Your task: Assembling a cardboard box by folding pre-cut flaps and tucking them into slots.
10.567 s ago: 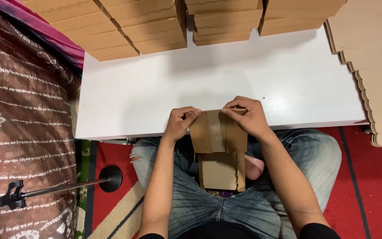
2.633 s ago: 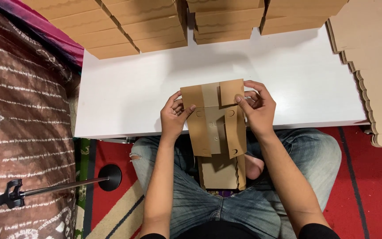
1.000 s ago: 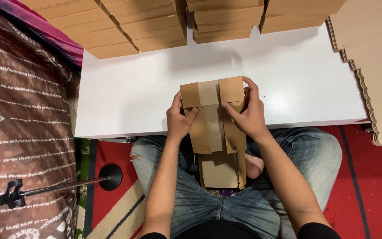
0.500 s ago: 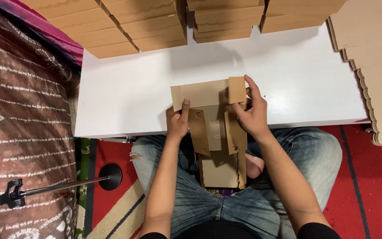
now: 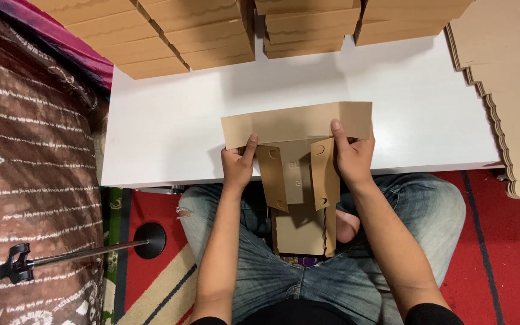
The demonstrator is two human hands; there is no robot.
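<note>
I hold a flat brown cardboard box blank (image 5: 296, 123) over the near edge of the white table (image 5: 170, 120). Its wide top panel is spread open, and two narrow side flaps with small cut-outs hang down toward my lap. My left hand (image 5: 239, 162) grips the blank's left side, thumb on the top panel. My right hand (image 5: 351, 155) grips the right side beside the right flap. The lower end of the blank rests between my knees.
Stacks of folded brown cardboard boxes (image 5: 212, 36) line the table's far edge. A pile of flat scalloped cardboard sheets (image 5: 513, 90) lies at the right. A brown patterned fabric (image 5: 31, 168) and a black stand (image 5: 79, 256) are on the left, over red carpet.
The top panel of the blank has been unfolded outward and now spreads wide. Both hands have moved apart to its sides.
</note>
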